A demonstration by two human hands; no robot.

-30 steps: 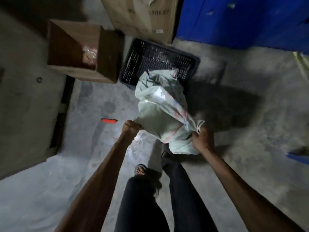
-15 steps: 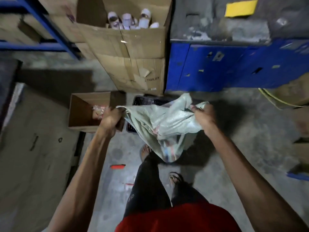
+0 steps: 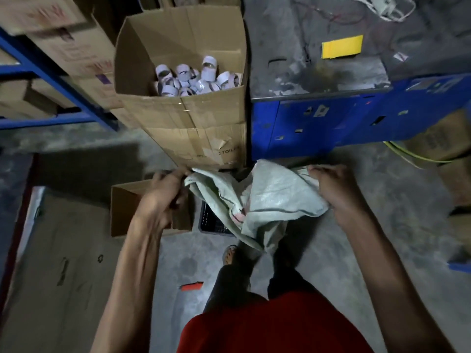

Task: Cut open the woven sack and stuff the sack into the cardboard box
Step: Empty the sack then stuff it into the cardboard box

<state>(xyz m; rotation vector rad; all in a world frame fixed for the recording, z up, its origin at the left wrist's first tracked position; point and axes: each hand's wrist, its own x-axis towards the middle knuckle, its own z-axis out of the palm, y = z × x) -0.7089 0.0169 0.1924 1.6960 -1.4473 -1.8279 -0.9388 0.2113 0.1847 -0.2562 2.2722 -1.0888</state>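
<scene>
Left-hand fingers (image 3: 178, 178) are pinched tight on one top edge of the woven sack (image 3: 265, 197), and the right-hand fingers (image 3: 318, 171) are curled closed over the opposite edge. The left hand (image 3: 160, 197) and right hand (image 3: 336, 192) hold it stretched between them in the air, above the person's feet and in front of the tall cardboard box (image 3: 188, 103).

That box stands open-topped beside a blue cabinet (image 3: 331, 123), and it looks already well filled with pale rolls (image 3: 196, 79). A smaller open box (image 3: 127, 200) sits on the floor under the left hand, with a black crate (image 3: 211, 222) just beside it. A red cutter (image 3: 191, 286) lies on the floor, well apart from both hands.

Here's the risk: the sack hangs loose and crumpled, so a weak pinch could let one edge slip and the whole thing drop. With little room left above the rolls, it may bulge back out unless bunched tighter first.

Its long axis runs roughly left to right between the hands, the slack belly sagging toward the floor.
</scene>
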